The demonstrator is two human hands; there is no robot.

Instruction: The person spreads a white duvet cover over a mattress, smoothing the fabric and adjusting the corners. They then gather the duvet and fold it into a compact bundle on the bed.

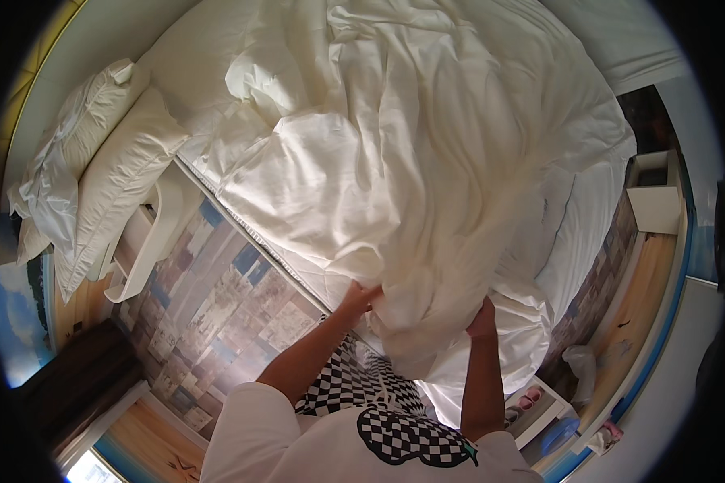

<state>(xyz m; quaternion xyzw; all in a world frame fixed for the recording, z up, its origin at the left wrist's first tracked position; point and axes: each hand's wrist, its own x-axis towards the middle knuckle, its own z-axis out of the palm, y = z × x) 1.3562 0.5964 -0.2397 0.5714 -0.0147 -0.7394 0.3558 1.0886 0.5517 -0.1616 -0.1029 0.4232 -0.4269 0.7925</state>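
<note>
A white duvet (pixel 435 181) lies rumpled in long folds over a white round-edged bed. Near the front edge of the bed, my left hand (pixel 361 297) grips the cloth, its fingers partly covered by a fold. My right hand (pixel 482 320) is closed on the same duvet farther right, and the fingertips are hidden behind the cloth. Between both hands a bunch of fabric hangs close to my body, slightly blurred. Below the left hand, the pale quilted mattress edge (pixel 278 262) shows.
Pillows (pixel 121 163) are piled at the left, overhanging the bed beside a white curved-sided stand (pixel 151 241). Patchwork-pattern flooring (pixel 229 320) runs along the left side. At the right are a white box-like cabinet (pixel 655 190) and a low shelf with pink slippers (pixel 530 397).
</note>
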